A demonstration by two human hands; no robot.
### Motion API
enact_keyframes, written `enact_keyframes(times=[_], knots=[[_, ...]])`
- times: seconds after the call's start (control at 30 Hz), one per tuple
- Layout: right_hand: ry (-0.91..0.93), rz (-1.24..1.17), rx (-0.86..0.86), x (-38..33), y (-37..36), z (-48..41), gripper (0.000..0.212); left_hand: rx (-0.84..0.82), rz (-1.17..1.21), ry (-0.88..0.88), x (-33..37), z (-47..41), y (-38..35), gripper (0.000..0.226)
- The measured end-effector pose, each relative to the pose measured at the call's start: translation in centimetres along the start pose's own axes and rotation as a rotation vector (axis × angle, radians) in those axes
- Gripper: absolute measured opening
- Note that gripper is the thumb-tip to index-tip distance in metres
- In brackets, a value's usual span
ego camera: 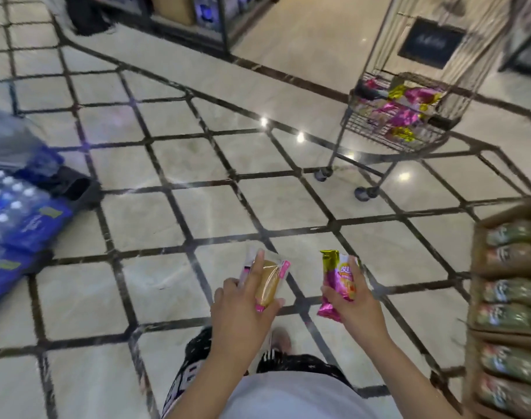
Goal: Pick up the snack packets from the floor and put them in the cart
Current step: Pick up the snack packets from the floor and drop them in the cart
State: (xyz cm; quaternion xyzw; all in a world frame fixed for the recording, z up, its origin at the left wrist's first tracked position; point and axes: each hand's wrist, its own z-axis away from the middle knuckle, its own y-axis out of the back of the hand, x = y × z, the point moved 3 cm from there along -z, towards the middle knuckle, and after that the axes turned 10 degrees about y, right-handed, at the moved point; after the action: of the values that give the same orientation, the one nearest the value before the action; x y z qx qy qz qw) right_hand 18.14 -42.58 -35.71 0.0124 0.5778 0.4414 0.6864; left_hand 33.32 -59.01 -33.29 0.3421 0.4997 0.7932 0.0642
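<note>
My left hand [243,306] grips a clear packet with pink edges and a tan cake inside [270,282], held above the tiled floor. My right hand [353,300] grips a pink and gold snack packet [338,284] upright. Far ahead to the right stands a wire shopping cart [353,122] on castors, its low basket holding several pink and gold packets [404,111]. Both hands are well short of the cart, near the bottom centre of the view.
Packs of water bottles in blue wrap [13,219] and a dark sandal [77,189] lie at the left. A cardboard display of green packets [512,316] stands close at the right. Shelving [197,22] runs along the back. My legs and shoe [276,343] are below.
</note>
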Motion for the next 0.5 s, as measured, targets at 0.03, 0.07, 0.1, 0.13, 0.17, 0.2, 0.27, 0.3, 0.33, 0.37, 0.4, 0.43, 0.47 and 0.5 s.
enact_keyframes(times=[0.03,0.07,0.1,0.13,0.17,0.2,0.27,0.3,0.33,0.37,0.4,0.43,0.47,0.5], knots=[[-0.012,-0.012,0.016,-0.1,0.5,-0.7,0.081,-0.013,-0.019,-0.015,0.6,-0.9,-0.3,0.093],[-0.023,-0.025,0.029,-0.1,0.9,-1.5,0.081,-0.034,-0.03,-0.024,1.4,-1.9,-0.6,0.093],[-0.028,-0.034,0.036,-0.3,1.2,-2.3,0.082,-0.051,-0.04,-0.027,1.9,-2.9,-0.7,0.093],[-0.034,-0.038,0.036,-0.5,1.4,-3.1,0.083,-0.064,-0.05,-0.032,2.3,-4.0,-0.9,0.093],[-0.044,-0.04,0.035,-0.5,1.7,-4.0,0.084,-0.075,-0.062,-0.033,2.6,-5.4,-1.2,0.095],[-0.057,-0.046,0.035,-0.7,2.0,-5.0,0.084,-0.082,-0.078,-0.034,3.0,-6.8,-1.5,0.096],[-0.078,-0.049,0.039,-1.2,2.8,-7.2,0.084,-0.087,-0.111,-0.049,3.9,-10.3,-2.1,0.101],[-0.083,-0.047,0.044,-1.5,3.3,-8.5,0.084,-0.087,-0.118,-0.06,4.7,-12.2,-2.3,0.102],[-0.091,-0.049,0.057,-1.7,3.8,-9.9,0.084,-0.084,-0.119,-0.075,5.7,-14.1,-2.2,0.102],[-0.099,-0.058,0.075,-1.8,4.4,-11.5,0.084,-0.084,-0.112,-0.095,6.8,-16.2,-2.1,0.102],[-0.117,-0.077,0.097,-2.0,4.9,-13.1,0.084,-0.092,-0.089,-0.113,8.2,-18.3,-1.7,0.1],[-0.136,-0.096,0.124,-2.3,5.5,-14.8,0.084,-0.106,-0.072,-0.134,9.6,-20.6,-1.3,0.098],[-0.157,-0.116,0.151,-2.8,6.1,-16.6,0.084,-0.112,-0.058,-0.154,11.0,-23.0,-0.7,0.096],[-0.172,-0.139,0.171,-3.5,6.7,-18.3,0.084,-0.116,-0.042,-0.162,12.3,-25.4,-0.1,0.095]])
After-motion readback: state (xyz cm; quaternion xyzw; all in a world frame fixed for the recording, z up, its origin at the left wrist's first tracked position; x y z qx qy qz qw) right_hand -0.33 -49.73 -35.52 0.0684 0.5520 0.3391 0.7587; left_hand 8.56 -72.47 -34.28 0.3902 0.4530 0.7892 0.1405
